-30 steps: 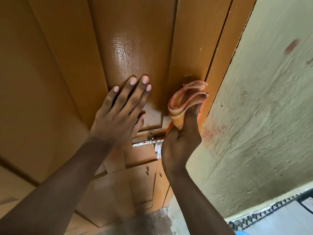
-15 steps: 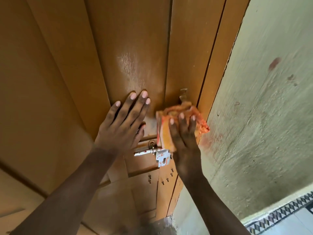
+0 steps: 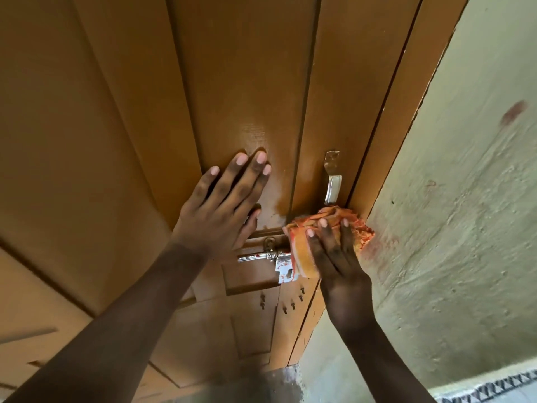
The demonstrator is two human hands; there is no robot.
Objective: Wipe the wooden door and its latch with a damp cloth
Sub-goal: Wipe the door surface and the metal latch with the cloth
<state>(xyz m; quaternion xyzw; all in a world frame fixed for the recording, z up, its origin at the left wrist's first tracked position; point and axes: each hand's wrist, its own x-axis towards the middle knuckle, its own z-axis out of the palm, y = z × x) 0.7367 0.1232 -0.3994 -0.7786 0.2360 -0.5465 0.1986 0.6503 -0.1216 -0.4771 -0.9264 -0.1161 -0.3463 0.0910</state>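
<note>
Head view: the glossy brown wooden door point(image 3: 232, 82) fills the left and centre, with a wet sheen above the left hand point(image 3: 223, 210), pressed flat, fingers straight. Right of it the steel latch point(image 3: 263, 256) juts from under the orange cloth point(image 3: 308, 257), which the right hand point(image 3: 334, 257) presses with straight fingers. Above stands a metal handle point(image 3: 332, 181); the green wall point(image 3: 450, 228) adjoins the frame

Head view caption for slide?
Right hand presses orange cloth beside door latch; left hand braces door.
</note>
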